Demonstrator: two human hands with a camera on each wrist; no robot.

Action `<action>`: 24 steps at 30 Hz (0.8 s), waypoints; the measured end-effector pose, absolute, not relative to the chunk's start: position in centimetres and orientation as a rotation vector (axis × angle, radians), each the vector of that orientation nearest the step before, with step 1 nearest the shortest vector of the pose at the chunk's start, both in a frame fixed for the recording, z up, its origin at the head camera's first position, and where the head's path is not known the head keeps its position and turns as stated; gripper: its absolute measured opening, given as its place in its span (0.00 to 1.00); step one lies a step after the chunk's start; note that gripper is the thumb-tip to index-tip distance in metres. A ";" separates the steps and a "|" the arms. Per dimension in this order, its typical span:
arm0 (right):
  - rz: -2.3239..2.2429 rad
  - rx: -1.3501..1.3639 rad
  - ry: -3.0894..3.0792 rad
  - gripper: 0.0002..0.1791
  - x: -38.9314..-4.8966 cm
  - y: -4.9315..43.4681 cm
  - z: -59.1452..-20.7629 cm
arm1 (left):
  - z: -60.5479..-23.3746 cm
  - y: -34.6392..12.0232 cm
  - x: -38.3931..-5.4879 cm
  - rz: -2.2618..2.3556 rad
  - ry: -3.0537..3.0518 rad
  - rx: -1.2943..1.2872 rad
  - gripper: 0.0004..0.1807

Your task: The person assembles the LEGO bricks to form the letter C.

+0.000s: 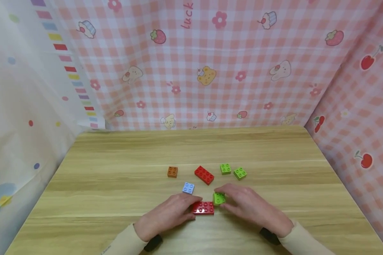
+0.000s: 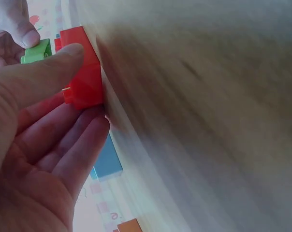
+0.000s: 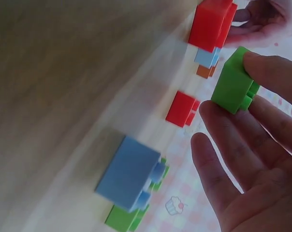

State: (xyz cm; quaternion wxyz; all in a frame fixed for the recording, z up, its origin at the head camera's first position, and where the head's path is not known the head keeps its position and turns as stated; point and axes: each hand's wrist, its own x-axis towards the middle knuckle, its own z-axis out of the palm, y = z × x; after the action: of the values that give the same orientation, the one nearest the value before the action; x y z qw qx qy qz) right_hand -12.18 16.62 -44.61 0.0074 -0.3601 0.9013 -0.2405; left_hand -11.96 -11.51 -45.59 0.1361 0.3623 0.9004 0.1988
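My left hand (image 1: 166, 215) pinches a long red toy building brick (image 1: 203, 208), thumb on the near side and fingers on the far side. In the left wrist view that red brick (image 2: 90, 72) stands on the table with its studs up. My right hand (image 1: 253, 210) holds a small square green brick (image 1: 219, 199) between thumb and fingertips. The right wrist view shows the green brick (image 3: 233, 82) lifted off the table, apart from the red one. Beyond the left fingers lies a light blue brick (image 1: 188, 188).
Farther back on the wooden table (image 1: 99, 184) lie an orange-brown brick (image 1: 172, 172), a second red brick (image 1: 204, 175) and two green bricks (image 1: 225, 169). Another blue brick (image 3: 128, 174) shows near the right hand; the head view hides it. Patterned cloth (image 1: 191, 53) surrounds the table.
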 end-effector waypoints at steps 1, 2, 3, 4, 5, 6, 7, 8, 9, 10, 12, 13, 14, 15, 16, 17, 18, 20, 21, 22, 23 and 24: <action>-0.771 -1.119 2.807 0.24 -12.1 16.5 -44.7 | -45.6 -11.6 -12.0 0.582 2.604 1.055 0.26; -0.787 -1.115 2.797 0.24 -12.1 16.4 -44.7 | -45.6 -11.6 -12.0 0.587 2.602 1.061 0.26; -0.800 -1.113 2.789 0.23 -12.0 16.3 -44.7 | -45.6 -11.7 -12.0 0.594 2.598 1.065 0.25; -0.812 -1.110 2.779 0.23 -12.0 16.3 -44.7 | -45.7 -11.7 -12.0 0.602 2.594 1.066 0.24; -0.817 -1.106 2.771 0.23 -11.9 16.2 -44.7 | -45.7 -11.7 -12.0 0.610 2.589 1.066 0.24; -0.823 -1.105 2.762 0.22 -11.9 16.1 -44.7 | -45.7 -11.8 -12.1 0.617 2.584 1.064 0.23; -0.826 -1.104 2.752 0.22 -11.8 16.0 -44.7 | -45.7 -11.8 -12.1 0.624 2.580 1.062 0.23; -0.830 -1.104 2.742 0.22 -11.8 16.0 -44.7 | -45.7 -11.8 -12.1 0.631 2.577 1.059 0.23; -0.831 -1.105 2.733 0.21 -11.7 15.9 -44.6 | -45.7 -11.9 -12.1 0.638 2.574 1.056 0.22; -0.830 -1.100 2.725 0.21 -11.7 15.9 -44.6 | -45.7 -11.9 -12.1 0.643 2.572 1.054 0.22; -0.825 -1.099 2.714 0.21 -11.6 15.8 -44.6 | -45.8 -11.9 -12.2 0.654 2.572 1.053 0.22; -0.817 -1.098 2.712 0.21 -11.5 15.8 -44.6 | -45.8 -11.9 -12.2 0.657 2.573 1.055 0.22; -0.811 -1.099 2.710 0.20 -11.4 15.7 -44.6 | -45.8 -11.9 -12.2 0.657 2.576 1.057 0.22; -0.803 -1.101 2.711 0.20 -11.4 15.7 -44.6 | -45.8 -11.9 -12.2 0.655 2.579 1.060 0.22; -0.794 -1.106 2.714 0.20 -11.4 15.7 -44.7 | -45.8 -11.9 -12.2 0.654 2.581 1.061 0.22; -0.785 -1.112 2.718 0.20 -11.3 15.7 -44.7 | -45.8 -11.9 -12.2 0.652 2.582 1.061 0.22; -0.776 -1.120 2.724 0.20 -11.3 15.6 -44.7 | -45.8 -11.9 -12.2 0.651 2.582 1.060 0.22; -0.762 -1.138 2.730 0.20 -11.3 15.6 -44.8 | -45.8 -11.9 -12.2 0.651 2.583 1.063 0.21; -0.755 -1.142 2.731 0.20 -11.3 15.6 -44.8 | -45.8 -11.9 -12.2 0.652 2.583 1.065 0.21; -0.750 -1.148 2.731 0.20 -11.3 15.5 -44.8 | -45.8 -11.9 -12.3 0.654 2.584 1.067 0.21; -0.747 -1.149 2.728 0.20 -11.3 15.5 -44.8 | -45.8 -11.9 -12.3 0.656 2.583 1.069 0.21; -0.746 -1.151 2.724 0.20 -11.3 15.5 -44.8 | -45.8 -11.9 -12.3 0.659 2.585 1.073 0.21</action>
State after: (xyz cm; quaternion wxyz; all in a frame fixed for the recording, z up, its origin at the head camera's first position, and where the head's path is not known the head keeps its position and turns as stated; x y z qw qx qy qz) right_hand -11.31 15.49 -44.81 0.0461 -0.3769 0.8922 -0.2444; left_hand -12.27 -11.91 -45.84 0.1327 0.3698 0.8911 0.2271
